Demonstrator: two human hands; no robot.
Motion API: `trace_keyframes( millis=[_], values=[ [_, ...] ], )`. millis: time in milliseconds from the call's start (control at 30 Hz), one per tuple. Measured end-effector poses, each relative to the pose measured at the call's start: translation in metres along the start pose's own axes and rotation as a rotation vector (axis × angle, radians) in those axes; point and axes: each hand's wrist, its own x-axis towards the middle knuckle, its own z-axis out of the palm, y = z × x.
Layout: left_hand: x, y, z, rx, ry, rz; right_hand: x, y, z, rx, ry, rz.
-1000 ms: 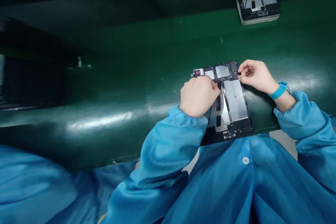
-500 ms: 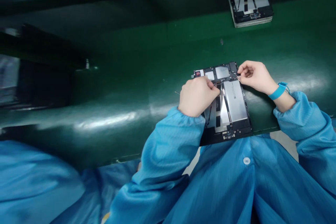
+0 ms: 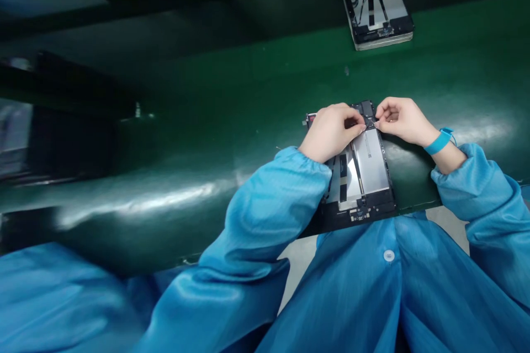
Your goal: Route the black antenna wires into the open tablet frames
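An opened tablet (image 3: 364, 176), back cover off, lies on the green belt (image 3: 248, 121) right in front of me, showing silver battery cells and dark circuit boards. My left hand (image 3: 333, 131) rests on its upper part, fingers curled and pressed down near the top board. My right hand (image 3: 401, 119) pinches at the tablet's upper right corner, fingertips almost meeting those of the left hand. What they pinch is too small to make out. A blue wrist strap (image 3: 439, 142) circles my right wrist. Both arms wear blue smock sleeves.
A second opened tablet (image 3: 376, 5) lies on a white tray at the belt's far side, upper right. A dark frame runs along the belt's far edge. A blue-clad arm or lap of someone beside me fills the lower left (image 3: 53, 298).
My left hand has slid up the tablet from its middle to the top board, close to the right hand. The right hand has stayed put. The far tablet has drifted left in view.
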Motion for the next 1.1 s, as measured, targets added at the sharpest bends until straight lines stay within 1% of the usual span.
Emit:
trace_keyframes(
  millis=[133, 267, 467, 567, 633, 700, 733, 833, 900, 1100],
  values=[
    [0.005, -0.003, -0.003, -0.016, -0.032, -0.019, 0.001, 0.000, -0.002, 0.022, -0.025, 0.014],
    [0.008, -0.001, -0.005, -0.014, -0.067, -0.045, 0.001, -0.001, -0.004, 0.032, -0.034, 0.026],
    [0.012, 0.005, -0.007, 0.064, -0.086, -0.036, 0.000, -0.003, -0.007, 0.065, -0.028, 0.035],
    [0.014, 0.006, -0.005, 0.071, -0.074, 0.038, -0.002, -0.006, -0.008, 0.086, 0.008, 0.015],
    [0.014, 0.007, -0.002, 0.011, -0.052, 0.130, -0.003, -0.008, -0.006, 0.108, 0.042, -0.007],
    [0.014, 0.007, 0.002, -0.071, -0.027, 0.163, -0.003, -0.008, -0.004, 0.127, 0.075, -0.028],
    [0.014, 0.007, 0.004, -0.101, -0.007, 0.138, -0.003, -0.007, -0.002, 0.129, 0.098, -0.039],
    [0.012, 0.005, 0.009, -0.112, 0.075, -0.018, -0.001, -0.003, 0.003, 0.096, 0.171, -0.049],
    [0.012, 0.003, 0.011, -0.089, 0.096, -0.075, 0.001, 0.000, 0.006, 0.064, 0.178, -0.032],
    [0.012, 0.001, 0.016, -0.067, 0.107, -0.040, 0.004, 0.002, 0.012, -0.002, 0.127, 0.003]
  ],
)
